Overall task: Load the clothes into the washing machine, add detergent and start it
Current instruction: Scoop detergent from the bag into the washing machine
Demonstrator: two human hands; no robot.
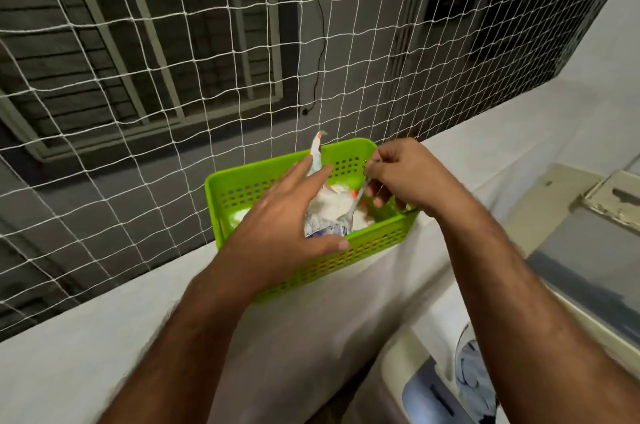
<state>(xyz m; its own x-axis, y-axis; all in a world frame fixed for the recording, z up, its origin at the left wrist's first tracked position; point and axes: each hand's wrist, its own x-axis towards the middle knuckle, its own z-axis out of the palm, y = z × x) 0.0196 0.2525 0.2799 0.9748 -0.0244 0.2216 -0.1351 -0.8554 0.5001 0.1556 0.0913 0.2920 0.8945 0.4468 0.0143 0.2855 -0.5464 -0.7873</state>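
A bright green perforated basket [377, 236] stands on a white ledge. An opened detergent pouch [323, 215] with white powder showing stands upright in it. My left hand [280, 215] lies against the pouch's left side, with its fingers straight and its thumb on the basket's front wall. My right hand [405, 174] hovers over the basket's right half and pinches a thin pale spoon [358, 196] that reaches down into the pouch's mouth. The washing machine [540, 288] is at the lower right, and blue-and-white clothes [472, 375] show in its drum.
The white ledge [104, 347] runs from lower left to upper right. Just behind the basket hangs a white rope net [194, 53], with a grey wall and window beyond. The machine's raised lid [585, 236] is at the right.
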